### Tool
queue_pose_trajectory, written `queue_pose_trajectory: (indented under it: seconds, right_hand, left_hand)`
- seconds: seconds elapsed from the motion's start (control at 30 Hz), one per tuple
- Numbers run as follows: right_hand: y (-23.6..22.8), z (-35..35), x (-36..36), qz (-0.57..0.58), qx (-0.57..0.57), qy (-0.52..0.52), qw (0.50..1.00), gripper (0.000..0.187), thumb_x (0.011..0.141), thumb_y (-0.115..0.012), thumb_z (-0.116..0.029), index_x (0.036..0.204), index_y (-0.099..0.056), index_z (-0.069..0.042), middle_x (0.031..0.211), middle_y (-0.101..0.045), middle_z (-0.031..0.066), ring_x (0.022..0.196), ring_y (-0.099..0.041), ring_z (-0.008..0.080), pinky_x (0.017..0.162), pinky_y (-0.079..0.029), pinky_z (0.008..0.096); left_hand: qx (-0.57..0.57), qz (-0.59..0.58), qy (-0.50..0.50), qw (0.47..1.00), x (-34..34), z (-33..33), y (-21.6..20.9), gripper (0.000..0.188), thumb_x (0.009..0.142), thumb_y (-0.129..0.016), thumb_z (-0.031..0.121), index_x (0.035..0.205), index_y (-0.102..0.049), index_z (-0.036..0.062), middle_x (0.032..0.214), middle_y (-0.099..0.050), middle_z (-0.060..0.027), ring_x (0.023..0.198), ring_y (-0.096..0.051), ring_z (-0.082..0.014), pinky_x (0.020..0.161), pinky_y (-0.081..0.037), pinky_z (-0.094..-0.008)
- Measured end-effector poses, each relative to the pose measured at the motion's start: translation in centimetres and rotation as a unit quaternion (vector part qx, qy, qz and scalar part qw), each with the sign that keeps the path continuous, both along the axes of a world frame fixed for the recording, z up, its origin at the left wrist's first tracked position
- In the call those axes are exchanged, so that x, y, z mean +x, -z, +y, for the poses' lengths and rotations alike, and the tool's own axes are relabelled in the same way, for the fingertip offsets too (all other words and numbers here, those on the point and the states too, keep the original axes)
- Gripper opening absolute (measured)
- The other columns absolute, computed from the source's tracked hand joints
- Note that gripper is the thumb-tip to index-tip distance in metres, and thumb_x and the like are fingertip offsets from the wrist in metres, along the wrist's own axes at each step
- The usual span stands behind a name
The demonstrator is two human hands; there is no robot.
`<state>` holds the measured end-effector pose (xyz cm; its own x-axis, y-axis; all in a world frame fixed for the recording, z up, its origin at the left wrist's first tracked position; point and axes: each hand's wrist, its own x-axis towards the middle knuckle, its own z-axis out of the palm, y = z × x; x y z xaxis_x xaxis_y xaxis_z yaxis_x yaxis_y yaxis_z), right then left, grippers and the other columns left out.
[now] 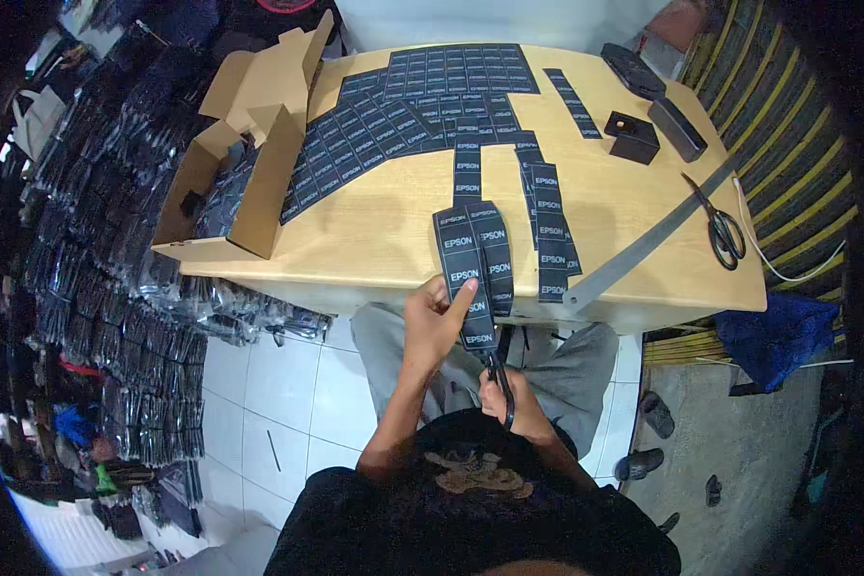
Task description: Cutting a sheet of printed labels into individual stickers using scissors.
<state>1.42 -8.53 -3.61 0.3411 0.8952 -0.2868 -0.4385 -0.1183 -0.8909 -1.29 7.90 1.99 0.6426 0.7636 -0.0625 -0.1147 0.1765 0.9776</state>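
Note:
My left hand point(434, 324) pinches a black printed label strip point(459, 254), its thumb lying flat on the front. A second strip part point(495, 264) hangs beside it on the right, with a dark gap between the two. Scissors with black handles point(505, 398) are gripped in my right hand point(518, 403), their blades at the lower end of the strip; how far apart the blades are I cannot make out. Both hands are just off the table's near edge, above my lap. More label strips point(550, 235) lie on the table right of my hands, overlapping, and another strip point(467, 171) lies beyond them.
Uncut label sheets point(461, 69) cover the far part of the wooden table point(384, 226). An open cardboard box point(259, 192) with dark pieces inside stands left. Right are a metal ruler point(653, 235), spare scissors point(725, 235), a small black box point(632, 139) and a single strip point(572, 104).

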Motion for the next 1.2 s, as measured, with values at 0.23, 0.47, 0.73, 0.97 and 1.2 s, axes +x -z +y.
queue_pose_trajectory:
  seconds: [0.23, 0.47, 0.73, 0.97, 1.2]
  right_hand:
    - [0.5, -0.1, 0.0, -0.019, 0.003, 0.009, 1.0, 0.017, 0.087, -0.055, -0.021, 0.08, -0.047, -0.007, 0.061, -0.043, -0.0054, 0.051, -0.04, 0.0042, 0.045, -0.032, 0.0214]
    - [0.8, -0.1, -0.2, -0.01, 0.031, -0.009, 0.999, 0.022, 0.092, -0.048, -0.025, 0.089, -0.044, -0.004, 0.064, -0.038, -0.004, 0.052, -0.034, 0.0035, 0.045, -0.029, 0.0201]
    - [-0.4, 0.3, -0.3, 0.019, 0.017, 0.011, 1.0, 0.018, 0.088, -0.054, -0.021, 0.082, -0.047, -0.006, 0.063, -0.043, -0.0054, 0.053, -0.041, 0.004, 0.047, -0.034, 0.0219]
    - [1.1, 0.3, -0.4, 0.008, 0.034, 0.023, 0.999, 0.019, 0.088, -0.054, -0.023, 0.082, -0.046, -0.007, 0.064, -0.041, -0.0059, 0.055, -0.039, 0.0029, 0.048, -0.033, 0.0197]
    - [-0.2, 0.6, -0.6, 0.102, 0.014, 0.025, 0.994, 0.017, 0.09, -0.05, -0.022, 0.085, -0.046, -0.007, 0.064, -0.039, -0.0056, 0.054, -0.037, 0.0027, 0.048, -0.034, 0.0205]
  left_hand:
    - [0.023, 0.036, 0.034, 0.999, -0.3, 0.4, 0.0, 0.012, 0.085, -0.06, 0.01, 0.083, -0.061, -0.0016, 0.067, -0.057, 0.0046, 0.056, -0.044, 0.0005, 0.046, -0.034, -0.0173]
    - [0.025, 0.042, 0.041, 0.998, -0.5, 0.7, 0.1, 0.012, 0.085, -0.06, 0.01, 0.083, -0.062, -0.0013, 0.067, -0.057, 0.0046, 0.055, -0.044, 0.0006, 0.046, -0.034, -0.0173]
    - [-0.051, 0.02, 0.041, 0.998, -0.4, 0.3, -0.4, 0.012, 0.085, -0.06, 0.008, 0.09, -0.062, -0.0031, 0.074, -0.062, 0.001, 0.061, -0.05, -0.0011, 0.05, -0.04, -0.0178]
    - [-0.054, 0.026, 0.073, 0.996, -0.6, 0.0, -0.9, 0.012, 0.085, -0.058, 0.005, 0.093, -0.062, -0.0033, 0.079, -0.063, -0.0006, 0.065, -0.052, -0.0018, 0.053, -0.042, -0.0179]
    - [-0.066, 0.029, 0.062, 0.995, -0.6, -0.2, -0.6, 0.012, 0.085, -0.059, 0.005, 0.092, -0.063, -0.0025, 0.078, -0.063, -0.0009, 0.064, -0.052, -0.0019, 0.054, -0.043, -0.0176]
